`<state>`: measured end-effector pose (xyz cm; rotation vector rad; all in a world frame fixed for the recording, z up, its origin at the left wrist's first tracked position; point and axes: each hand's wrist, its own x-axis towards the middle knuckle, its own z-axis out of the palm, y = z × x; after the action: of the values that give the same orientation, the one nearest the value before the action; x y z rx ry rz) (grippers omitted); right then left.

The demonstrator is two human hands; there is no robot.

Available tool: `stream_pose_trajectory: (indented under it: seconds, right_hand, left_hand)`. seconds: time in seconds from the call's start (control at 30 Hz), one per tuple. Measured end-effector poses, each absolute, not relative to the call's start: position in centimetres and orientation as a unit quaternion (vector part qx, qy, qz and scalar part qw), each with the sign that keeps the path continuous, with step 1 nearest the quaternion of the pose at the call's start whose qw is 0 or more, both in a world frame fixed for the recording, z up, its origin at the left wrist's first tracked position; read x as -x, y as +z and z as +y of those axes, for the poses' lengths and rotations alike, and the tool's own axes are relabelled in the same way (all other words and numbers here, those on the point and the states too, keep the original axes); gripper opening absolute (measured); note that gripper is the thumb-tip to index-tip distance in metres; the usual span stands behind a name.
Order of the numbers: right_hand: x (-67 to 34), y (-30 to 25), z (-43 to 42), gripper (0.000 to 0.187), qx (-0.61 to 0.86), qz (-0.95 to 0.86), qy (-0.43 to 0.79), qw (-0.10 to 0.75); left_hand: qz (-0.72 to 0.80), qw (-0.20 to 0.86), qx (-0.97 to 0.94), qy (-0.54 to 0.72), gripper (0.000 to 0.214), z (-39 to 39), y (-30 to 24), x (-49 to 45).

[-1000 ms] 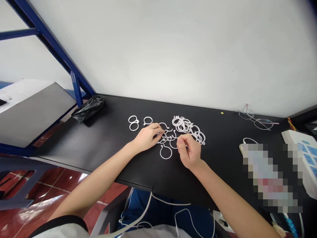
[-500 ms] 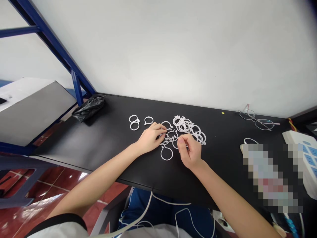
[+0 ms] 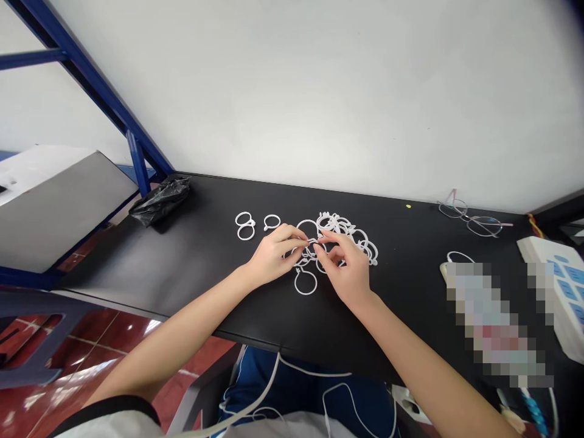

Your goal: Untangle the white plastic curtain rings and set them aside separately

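My left hand (image 3: 279,250) and my right hand (image 3: 347,264) meet over a group of white plastic curtain rings. Thumb and fingertips of each hand are pinched on one white curtain ring (image 3: 312,242), which the fingers partly hide. Beyond my right hand lies a tangled pile of similar rings (image 3: 338,225). A loose ring (image 3: 305,294) rests on the near side, just below the fingertips. To the left of my left hand are two rings touching each other (image 3: 251,224) and a single ring (image 3: 272,216) by itself.
The black table (image 3: 201,255) meets a white wall. A crumpled black plastic bag (image 3: 162,201) lies at the left by a blue metal frame (image 3: 103,100). On the right are eyeglasses (image 3: 483,226), a blurred-out device (image 3: 495,328) and a white power strip (image 3: 554,292).
My right hand has moved left and slightly up, and its fingers have extended to the ring by my left fingertips. My left hand has hardly moved.
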<state>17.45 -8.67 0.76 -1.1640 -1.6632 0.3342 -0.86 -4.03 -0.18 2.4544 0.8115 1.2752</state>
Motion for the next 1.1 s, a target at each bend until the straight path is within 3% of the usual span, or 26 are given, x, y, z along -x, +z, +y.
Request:
stream_pose_trajectory:
  seconds: [0.27, 0.47, 0.67, 0.87, 1.1]
  right_hand:
    - [-17.4, 0.8, -8.7, 0.017, 0.521, -0.675, 0.125, 0.507]
    - [-17.5, 0.9, -8.7, 0.007, 0.493, -0.693, 0.121, 0.511]
    - [-17.3, 0.9, -8.8, 0.010, 0.433, -0.720, 0.116, 0.530]
    - [-17.2, 0.7, -9.0, 0.013, 0.376, -0.732, 0.163, 0.544]
    - [-17.1, 0.9, -9.2, 0.008, 0.389, -0.701, 0.254, 0.541]
  left_hand:
    - [0.238, 0.098, -0.842, 0.473, 0.018, -4.2, 0.1, 0.7]
    - [0.272, 0.173, -0.808, 0.494, 0.018, -5.0, 0.7, 0.5]
    - [0.342, 0.364, -0.740, 0.451, 0.074, -5.1, 0.9, 0.4]
    - [0.331, 0.410, -0.747, 0.405, 0.037, -5.1, 0.7, 0.5]
    - [0.320, 0.426, -0.738, 0.415, 0.033, -5.1, 0.9, 0.7]
